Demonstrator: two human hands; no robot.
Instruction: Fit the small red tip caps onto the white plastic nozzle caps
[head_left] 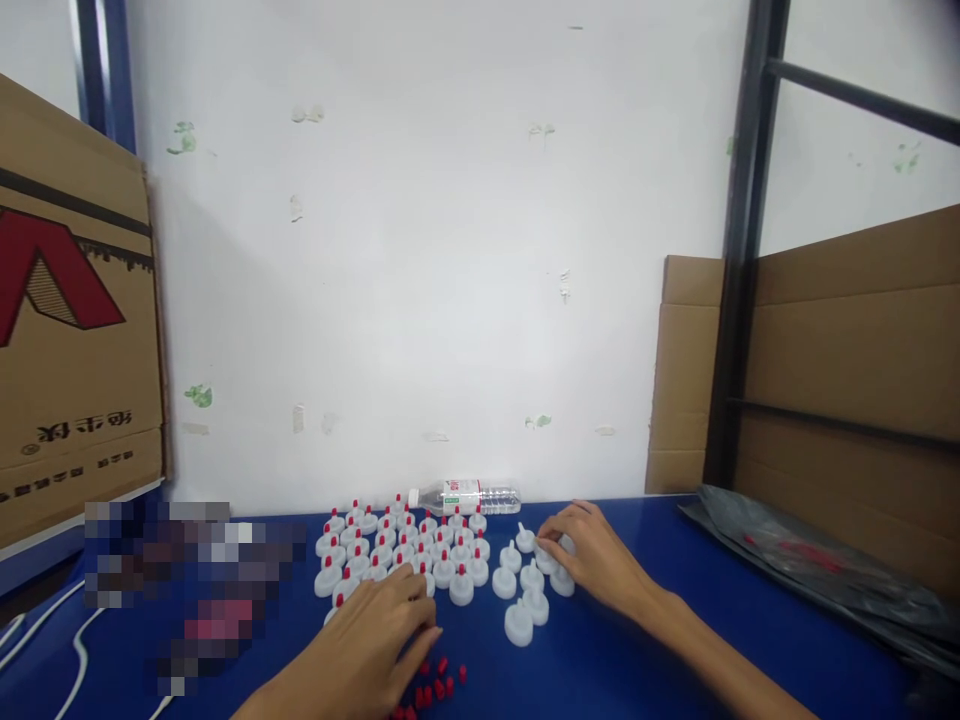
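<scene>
The left hand (375, 635) is resting palm-down on the blue table (675, 620), its fingers lying close together and curled over the near edge of a block of white caps with red tips (401, 550), which are standing in rows; whether anything is pinched under the fingers cannot be told. Just in front of that hand, loose red tips (435, 690) are lying scattered on the table. The right hand (592, 560) is reaching in from the right, its fingertips drawn together on one cap of a smaller cluster of plain white caps (525, 595) beside the capped block. Behind the caps, a clear plastic bottle (469, 496) is lying on its side against the white wall, its red-and-white label too small to read. At left, a cardboard box (75, 330) is showing a red printed shape and upside-down Chinese characters. At right, a dark plastic bag (810, 570) is lying flat.
</scene>
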